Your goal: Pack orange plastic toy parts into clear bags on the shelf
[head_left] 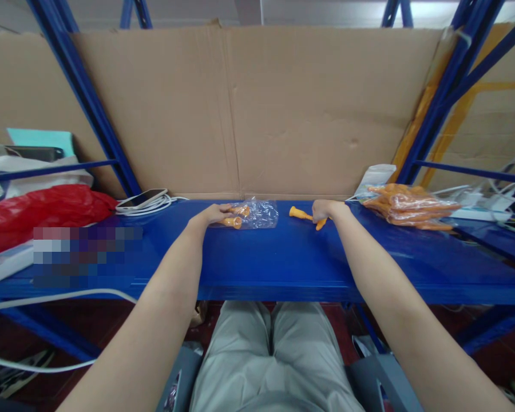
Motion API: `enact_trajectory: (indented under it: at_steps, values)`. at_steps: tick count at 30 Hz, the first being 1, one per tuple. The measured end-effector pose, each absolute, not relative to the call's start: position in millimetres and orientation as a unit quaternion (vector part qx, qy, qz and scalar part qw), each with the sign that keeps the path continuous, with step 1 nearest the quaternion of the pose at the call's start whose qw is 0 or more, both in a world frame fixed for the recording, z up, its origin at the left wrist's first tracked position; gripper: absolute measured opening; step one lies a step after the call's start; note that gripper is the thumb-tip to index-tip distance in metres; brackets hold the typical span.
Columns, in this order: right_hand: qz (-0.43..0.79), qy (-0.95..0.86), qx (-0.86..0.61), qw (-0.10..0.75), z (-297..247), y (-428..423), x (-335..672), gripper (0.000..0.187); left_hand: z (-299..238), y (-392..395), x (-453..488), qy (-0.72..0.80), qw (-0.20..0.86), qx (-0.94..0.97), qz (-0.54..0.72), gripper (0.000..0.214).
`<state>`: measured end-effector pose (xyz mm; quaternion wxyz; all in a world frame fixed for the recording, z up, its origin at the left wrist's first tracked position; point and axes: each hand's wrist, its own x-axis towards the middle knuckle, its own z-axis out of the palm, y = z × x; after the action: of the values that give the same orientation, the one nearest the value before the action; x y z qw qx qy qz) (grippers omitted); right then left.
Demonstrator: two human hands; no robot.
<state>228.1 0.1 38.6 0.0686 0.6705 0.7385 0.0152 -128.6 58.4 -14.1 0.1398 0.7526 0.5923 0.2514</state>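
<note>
My left hand (212,214) is closed on orange plastic pieces (232,222) with flared, hollow-looking ends. Two of these ends stick out to the right of the fingers, over a clear plastic bag (264,214) lying flat on the blue shelf. My right hand (323,210) grips another orange plastic piece (300,213). Its flared end points left, and a further orange part (321,224) shows below the fingers. Whether that part belongs to the same piece, I cannot tell. Both hands rest low, close to the shelf surface (274,257).
Clear bags of several orange pieces (405,203) lie at the right, beside a white power strip (476,214) with cables. At the left are a phone (148,198), a coiled white cable (154,206) and a red plastic bag (47,212). Cardboard (240,114) closes off the back between blue posts.
</note>
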Motion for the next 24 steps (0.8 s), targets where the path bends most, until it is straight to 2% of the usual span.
enact_trajectory:
  at_steps: [2, 10, 24]
  values:
    - [0.025, 0.733, 0.676, 0.074, 43.5, -4.5, 224.3, 0.024, -15.1, 59.2, -128.0, 0.602, 0.150, 0.743, 0.252, 0.059]
    - [-0.056, 0.795, 0.600, -0.069, 56.8, -12.2, 210.7, 0.022, -11.3, 58.9, -124.8, 0.613, 0.153, 0.739, 0.234, 0.057]
    - [-0.008, 0.803, 0.596, -0.013, 53.3, -19.8, 186.7, 0.024, -0.4, 48.8, -94.0, 0.575, 0.193, 0.765, 0.215, 0.038]
